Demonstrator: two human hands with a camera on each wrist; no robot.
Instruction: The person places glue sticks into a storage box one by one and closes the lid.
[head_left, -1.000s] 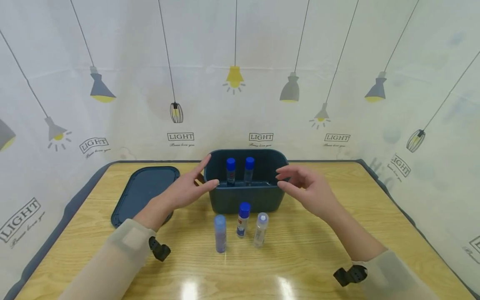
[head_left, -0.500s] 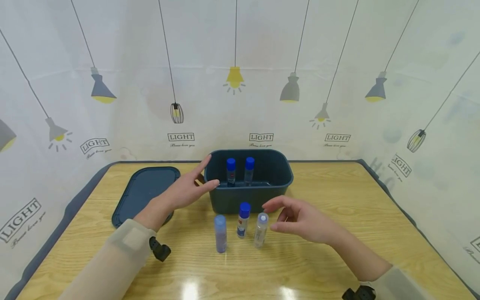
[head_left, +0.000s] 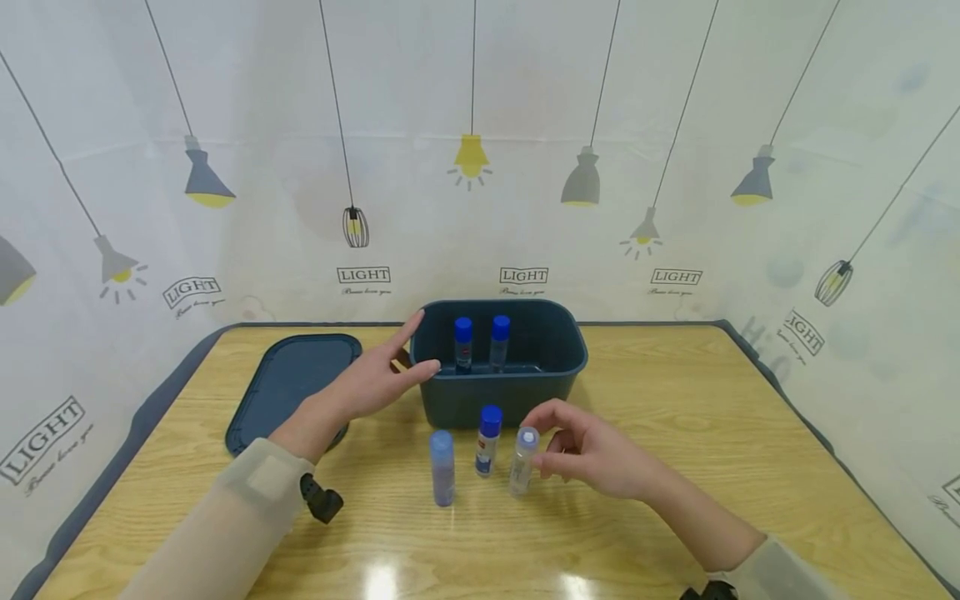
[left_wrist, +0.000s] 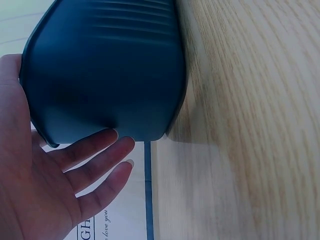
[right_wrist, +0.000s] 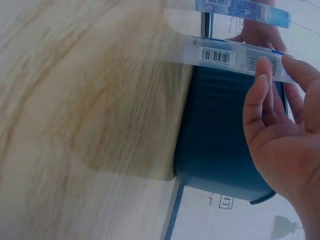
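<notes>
My left hand (head_left: 375, 377) rests on the left end of a dark blue plastic bin (head_left: 498, 400), thumb over the front rim and fingers stretched along its side. In the left wrist view, its fingers (left_wrist: 95, 162) lie nearly straight against the bin wall. My right hand (head_left: 588, 450) pinches a clear glue stick (head_left: 521, 468) near its cap, thumb on one side and index finger behind. That stick stands upright in front of the bin. Beside it stand a blue-capped white glue stick (head_left: 487, 450) and a translucent bluish-purple one (head_left: 443, 475). Two blue-capped sticks (head_left: 463, 343) stand inside the bin.
A dark blue lid (head_left: 288, 387) lies flat on the wooden table (head_left: 645, 533), left of the bin and partly behind my left forearm. A white cloth backdrop (head_left: 420, 200) printed with lamps rises behind and along both sides of the table.
My right hand has left the bin's right rim, come down toward me and closed its thumb and fingers on the clear glue stick. My left hand has stayed on the bin.
</notes>
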